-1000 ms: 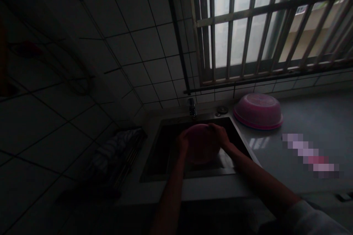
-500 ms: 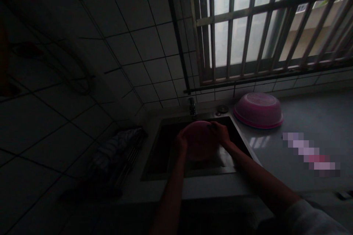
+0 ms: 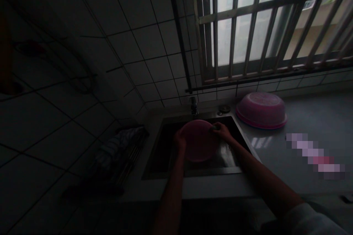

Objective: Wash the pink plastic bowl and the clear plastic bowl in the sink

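Over the dark steel sink (image 3: 162,150) I hold a round pink plastic bowl (image 3: 198,140), its underside towards me. My left hand (image 3: 179,140) grips its left rim with curled fingers. My right hand (image 3: 221,132) is closed on its upper right rim, and something small and dark shows at the fingertips; I cannot make out what it is. The tap (image 3: 194,105) stands just behind the bowl. The light is very dim.
A second pink basin (image 3: 261,109) lies upside down on the grey counter (image 3: 303,125) right of the sink. A small round object (image 3: 224,109) sits by the tap. A striped cloth (image 3: 114,150) lies left of the sink. Tiled walls and a barred window (image 3: 264,25) stand behind.
The bowl has risen slightly and turned in my hands. My right hand has slid along the rim to the upper right edge. The view has shifted a little.
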`<action>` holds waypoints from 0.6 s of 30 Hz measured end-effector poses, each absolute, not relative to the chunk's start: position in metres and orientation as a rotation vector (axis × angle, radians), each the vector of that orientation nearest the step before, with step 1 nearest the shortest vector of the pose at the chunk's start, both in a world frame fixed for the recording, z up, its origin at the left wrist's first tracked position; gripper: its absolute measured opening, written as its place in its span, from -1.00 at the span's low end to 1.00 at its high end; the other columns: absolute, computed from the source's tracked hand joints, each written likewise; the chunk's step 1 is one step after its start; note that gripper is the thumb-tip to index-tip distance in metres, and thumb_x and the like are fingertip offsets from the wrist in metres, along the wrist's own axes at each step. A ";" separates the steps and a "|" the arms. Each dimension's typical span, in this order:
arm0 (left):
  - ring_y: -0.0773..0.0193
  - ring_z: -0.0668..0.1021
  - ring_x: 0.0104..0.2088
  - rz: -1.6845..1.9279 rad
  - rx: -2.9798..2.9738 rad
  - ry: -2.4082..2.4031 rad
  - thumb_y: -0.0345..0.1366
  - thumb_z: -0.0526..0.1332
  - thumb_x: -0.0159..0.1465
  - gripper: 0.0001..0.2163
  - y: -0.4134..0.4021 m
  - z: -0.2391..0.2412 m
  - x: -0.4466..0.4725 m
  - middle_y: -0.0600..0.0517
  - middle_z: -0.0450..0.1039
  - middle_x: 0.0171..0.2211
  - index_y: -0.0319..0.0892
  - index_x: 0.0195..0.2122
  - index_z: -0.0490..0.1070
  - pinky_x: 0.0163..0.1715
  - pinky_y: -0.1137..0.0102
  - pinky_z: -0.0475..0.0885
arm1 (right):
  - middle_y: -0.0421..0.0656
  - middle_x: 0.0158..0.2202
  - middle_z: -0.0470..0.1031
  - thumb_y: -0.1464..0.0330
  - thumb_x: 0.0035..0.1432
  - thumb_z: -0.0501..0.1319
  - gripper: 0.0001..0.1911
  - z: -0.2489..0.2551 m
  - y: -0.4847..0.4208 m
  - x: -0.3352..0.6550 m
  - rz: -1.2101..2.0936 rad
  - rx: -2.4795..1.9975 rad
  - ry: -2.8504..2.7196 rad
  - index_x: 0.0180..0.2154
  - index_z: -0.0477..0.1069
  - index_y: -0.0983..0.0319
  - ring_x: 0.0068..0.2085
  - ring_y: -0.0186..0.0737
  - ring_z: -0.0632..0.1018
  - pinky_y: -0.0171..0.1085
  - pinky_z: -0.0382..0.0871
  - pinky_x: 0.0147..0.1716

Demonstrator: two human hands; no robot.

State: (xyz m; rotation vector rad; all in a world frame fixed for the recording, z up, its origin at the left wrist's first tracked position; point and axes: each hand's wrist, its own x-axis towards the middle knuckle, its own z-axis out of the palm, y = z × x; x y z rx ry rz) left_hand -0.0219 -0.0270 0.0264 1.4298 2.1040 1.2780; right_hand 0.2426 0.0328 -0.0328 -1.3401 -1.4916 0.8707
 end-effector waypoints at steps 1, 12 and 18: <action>0.06 0.69 0.00 1.287 1.420 2.097 -0.51 0.14 0.34 -0.68 -0.027 0.026 -0.024 -0.18 0.68 -0.01 -0.21 -0.02 0.63 0.02 0.29 0.54 | -0.12 -0.20 0.66 0.34 -0.06 0.38 -0.65 -0.034 0.033 0.243 0.878 -1.359 -1.487 -0.15 0.56 0.22 -0.19 -0.12 0.65 -0.21 0.54 -0.18; 0.09 0.36 0.42 1.038 2.146 1.696 -0.47 0.38 0.24 -0.41 -0.025 0.023 0.002 -0.05 0.41 0.37 0.00 0.29 0.45 0.46 0.10 0.19 | -0.19 -0.21 0.64 0.40 0.02 0.26 -0.63 -0.020 0.008 0.220 0.819 -1.042 -1.856 -0.07 0.47 0.19 -0.24 -0.21 0.59 -0.34 0.40 -0.24; 0.18 0.64 0.14 0.912 1.991 1.614 -0.37 0.21 0.43 -0.73 -0.024 0.024 0.005 -0.03 0.64 0.12 -0.01 0.06 0.63 0.25 0.26 0.46 | -0.19 -0.20 0.64 0.44 -0.03 0.26 -0.58 -0.012 0.005 0.226 0.809 -1.075 -1.860 -0.05 0.46 0.19 -0.22 -0.21 0.60 -0.36 0.40 -0.24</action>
